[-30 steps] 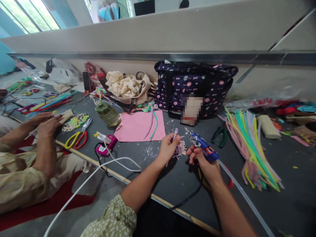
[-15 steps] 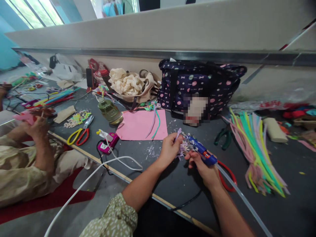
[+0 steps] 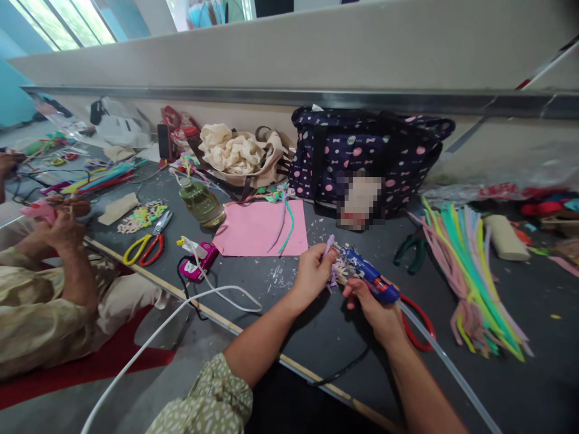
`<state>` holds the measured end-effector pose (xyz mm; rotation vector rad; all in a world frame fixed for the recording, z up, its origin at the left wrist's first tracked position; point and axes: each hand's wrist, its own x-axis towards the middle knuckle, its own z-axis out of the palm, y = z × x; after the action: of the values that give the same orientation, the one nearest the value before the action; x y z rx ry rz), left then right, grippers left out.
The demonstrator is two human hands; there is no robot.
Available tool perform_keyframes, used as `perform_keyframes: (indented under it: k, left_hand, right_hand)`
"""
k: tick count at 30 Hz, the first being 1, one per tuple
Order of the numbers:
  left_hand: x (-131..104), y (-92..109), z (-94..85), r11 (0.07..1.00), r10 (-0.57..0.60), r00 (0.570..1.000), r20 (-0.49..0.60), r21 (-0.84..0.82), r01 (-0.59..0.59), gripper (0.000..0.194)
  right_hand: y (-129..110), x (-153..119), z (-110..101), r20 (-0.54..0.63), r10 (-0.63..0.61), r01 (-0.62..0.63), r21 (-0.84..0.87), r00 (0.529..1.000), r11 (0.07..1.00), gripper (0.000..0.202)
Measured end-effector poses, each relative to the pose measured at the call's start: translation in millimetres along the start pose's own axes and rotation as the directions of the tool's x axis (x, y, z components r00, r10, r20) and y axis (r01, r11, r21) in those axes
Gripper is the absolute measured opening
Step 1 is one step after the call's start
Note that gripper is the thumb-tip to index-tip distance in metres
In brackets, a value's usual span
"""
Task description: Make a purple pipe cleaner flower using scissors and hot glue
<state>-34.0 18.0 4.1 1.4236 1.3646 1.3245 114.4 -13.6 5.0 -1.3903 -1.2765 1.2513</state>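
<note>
Between the fingertips of my left hand (image 3: 312, 271) is a small lilac strip (image 3: 329, 242), pinched so its tip points up. My right hand (image 3: 371, 304) is wrapped round a blue glue gun (image 3: 368, 272). Its nozzle end is close to my left fingers, and a long clear glue stick (image 3: 446, 358) trails from its back. Lilac scraps (image 3: 335, 276) lie on the dark table (image 3: 253, 271) below and between my hands. Partly under my right wrist is a red-handled tool (image 3: 423, 343), its other end hidden.
Pink paper (image 3: 253, 226) with fuzzy stems, a green bottle (image 3: 199, 204) and a magenta power adapter (image 3: 196, 263) stand ahead left. Green pliers (image 3: 411, 250) and bundled pipe cleaners (image 3: 470, 271) lie right. Behind is a dark patterned bag (image 3: 325, 157). A co-worker (image 3: 63, 259) sits left beside scissors (image 3: 154, 241).
My hands hold nearly the same pose, with the lilac strip and glue gun still in them. The co-worker's hands at the left have shifted slightly.
</note>
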Motion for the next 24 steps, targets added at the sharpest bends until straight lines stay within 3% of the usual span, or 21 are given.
perform_keyframes:
  k: [24]
  left_hand:
    - [1.5, -2.2, 0.3, 1.000, -0.013, 1.000, -0.005, -0.014, 0.012, 0.024]
  right_hand:
    - [-0.4, 0.5, -0.5, 0.012, 0.030, -0.031, 0.010, 0.999, 0.999, 0.045]
